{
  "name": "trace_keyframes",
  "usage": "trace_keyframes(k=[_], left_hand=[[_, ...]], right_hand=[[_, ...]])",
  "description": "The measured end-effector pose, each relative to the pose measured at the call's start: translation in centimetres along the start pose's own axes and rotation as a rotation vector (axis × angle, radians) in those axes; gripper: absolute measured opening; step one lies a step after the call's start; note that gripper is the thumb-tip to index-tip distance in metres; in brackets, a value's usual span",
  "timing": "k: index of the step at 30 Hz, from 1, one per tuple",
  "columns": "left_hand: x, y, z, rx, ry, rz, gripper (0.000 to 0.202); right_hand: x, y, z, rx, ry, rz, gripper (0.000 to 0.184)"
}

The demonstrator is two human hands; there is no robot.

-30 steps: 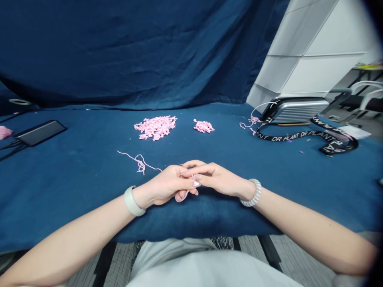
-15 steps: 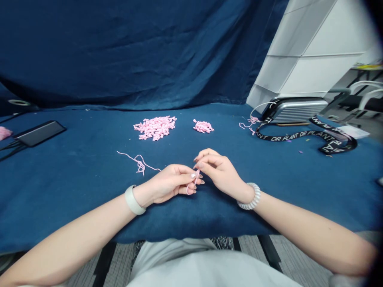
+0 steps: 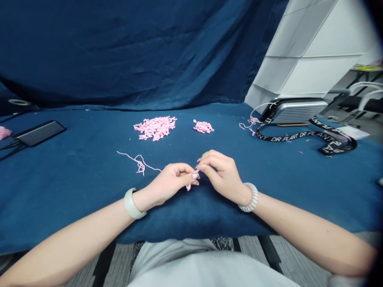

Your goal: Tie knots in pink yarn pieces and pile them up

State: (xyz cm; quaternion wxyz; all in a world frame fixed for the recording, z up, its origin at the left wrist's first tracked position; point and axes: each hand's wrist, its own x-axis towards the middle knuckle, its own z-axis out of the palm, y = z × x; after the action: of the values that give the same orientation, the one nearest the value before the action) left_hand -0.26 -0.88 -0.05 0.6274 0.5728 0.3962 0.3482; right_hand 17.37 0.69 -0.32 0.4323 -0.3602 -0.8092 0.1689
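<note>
My left hand (image 3: 169,182) and my right hand (image 3: 220,171) meet fingertip to fingertip over the blue cloth near the table's front edge. Both pinch a thin pink yarn (image 3: 140,163); a short loop hangs below the fingers and the long end trails off to the left across the cloth. Farther back lie a large pile of pink yarn knots (image 3: 155,126) and a smaller pile (image 3: 203,126). A pale band sits on my left wrist, a coiled hair tie on my right.
A dark phone (image 3: 39,132) with a cable lies at the far left. At the back right stand a silver case (image 3: 296,110) and a black lettered lanyard (image 3: 311,136), with pink scraps (image 3: 249,122) beside them. Blue cloth (image 3: 74,183) covers table and backdrop.
My hands have separated from an overlapped clasp. The right hand has lifted and curled its fingers, and the hanging yarn loop has become shorter.
</note>
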Motion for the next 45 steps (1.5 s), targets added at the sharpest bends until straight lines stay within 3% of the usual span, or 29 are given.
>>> trace_keyframes(k=[8,16,21,27,30,35,41,45], left_hand=[[-0.1,0.2,-0.3,0.295,0.081,0.072,0.024],[-0.9,0.5,0.1,0.775,0.111,0.311,0.022],[-1.0,0.5,0.0,0.803,0.079,0.34,0.026],[-1.2,0.4,-0.3,0.908,0.147,0.648,0.017],[-1.3,0.3,-0.4,0.887,0.142,0.726,0.012],[-1.3,-0.1,-0.5,0.723,0.001,0.676,0.011],[-1.0,-0.1,-0.5,0.562,0.105,0.594,0.009],[-0.7,-0.1,-0.5,0.618,0.228,0.677,0.007]], right_hand=[[0.3,0.5,-0.4,-0.004,0.024,0.051,0.029],[0.6,0.8,-0.4,0.025,0.044,0.159,0.036],[0.7,1.2,-0.4,0.026,0.055,0.193,0.039],[0.8,1.6,0.0,0.034,-0.026,0.268,0.043],[0.7,1.5,0.6,0.068,-0.1,0.282,0.043],[0.4,0.8,1.3,0.144,-0.246,0.295,0.04],[0.5,0.5,1.5,0.177,-0.332,0.328,0.033],[0.6,0.8,1.7,0.151,-0.324,0.374,0.033]])
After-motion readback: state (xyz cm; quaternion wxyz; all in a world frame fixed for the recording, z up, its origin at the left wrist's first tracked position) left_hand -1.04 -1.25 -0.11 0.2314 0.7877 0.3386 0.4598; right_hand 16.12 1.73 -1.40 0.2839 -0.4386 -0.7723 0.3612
